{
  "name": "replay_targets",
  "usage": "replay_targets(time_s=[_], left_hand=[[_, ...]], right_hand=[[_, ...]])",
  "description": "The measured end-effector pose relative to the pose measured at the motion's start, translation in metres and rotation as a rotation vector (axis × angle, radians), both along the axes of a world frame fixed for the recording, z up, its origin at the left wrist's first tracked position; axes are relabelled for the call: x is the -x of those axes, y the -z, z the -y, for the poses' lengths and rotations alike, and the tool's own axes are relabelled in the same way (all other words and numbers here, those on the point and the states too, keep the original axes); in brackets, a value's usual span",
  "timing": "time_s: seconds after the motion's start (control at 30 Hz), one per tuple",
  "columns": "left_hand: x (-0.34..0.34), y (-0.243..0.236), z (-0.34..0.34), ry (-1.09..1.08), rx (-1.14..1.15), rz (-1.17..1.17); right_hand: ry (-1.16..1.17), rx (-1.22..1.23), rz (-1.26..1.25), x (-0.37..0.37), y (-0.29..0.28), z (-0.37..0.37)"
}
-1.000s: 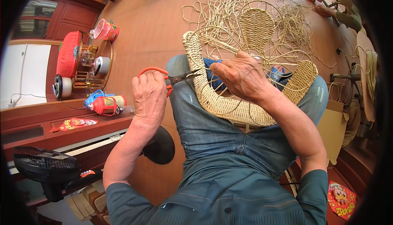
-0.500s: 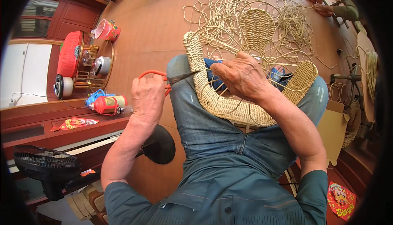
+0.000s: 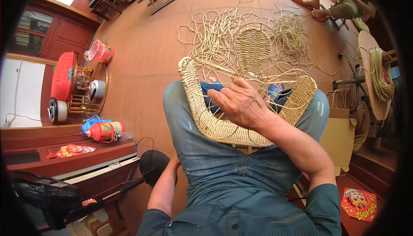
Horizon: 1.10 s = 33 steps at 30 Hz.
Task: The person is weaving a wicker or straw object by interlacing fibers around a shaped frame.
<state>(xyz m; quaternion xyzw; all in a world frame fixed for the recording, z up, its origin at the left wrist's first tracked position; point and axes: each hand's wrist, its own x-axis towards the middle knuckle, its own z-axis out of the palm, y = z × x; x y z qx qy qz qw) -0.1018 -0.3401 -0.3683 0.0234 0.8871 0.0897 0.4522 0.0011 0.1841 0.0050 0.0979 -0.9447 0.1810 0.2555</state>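
A woven cord piece lies across my thighs, with a thick U-shaped band and loose strands crossing its middle. A woven paddle-shaped panel stands out at its far side. Over the middle is my right hand, its fingers curled closed around cord strands; the pinch itself is partly hidden. My left hand hangs low beside my left thigh, its fingers hidden, so whatever it may hold does not show. No red-handled shears are visible now.
Loose cord lies in tangled heaps on the tiled floor beyond my knees. At left are a red vacuum flask, a black fan and a pink bucket. A cardboard box stands right. Another person's foot shows far right.
My left hand, which held red-handled shears above my left knee, has dropped down beside the thigh. My right hand stays at the woven piece. The whole view has shifted somewhat.
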Motion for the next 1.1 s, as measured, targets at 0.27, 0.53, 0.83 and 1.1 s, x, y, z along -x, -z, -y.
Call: replay_targets(time_s=[0.27,0.53,0.83,1.1], left_hand=[[-0.002,0.004,-0.077,-0.024,0.000,-0.013],[0.023,0.022,-0.109,0.001,-0.030,-0.027],[0.135,-0.193,-0.212,-0.312,-0.793,-0.435],[0.098,-0.390,-0.377,0.337,-1.221,-0.463]], right_hand=[[0.237,-0.030,-0.194,-0.041,-0.028,-0.038],[0.678,0.413,0.169,-0.086,-0.042,-0.106],[0.631,0.498,0.433,-0.098,-0.044,-0.122],[0.572,0.519,0.357,-0.115,-0.039,-0.105]])
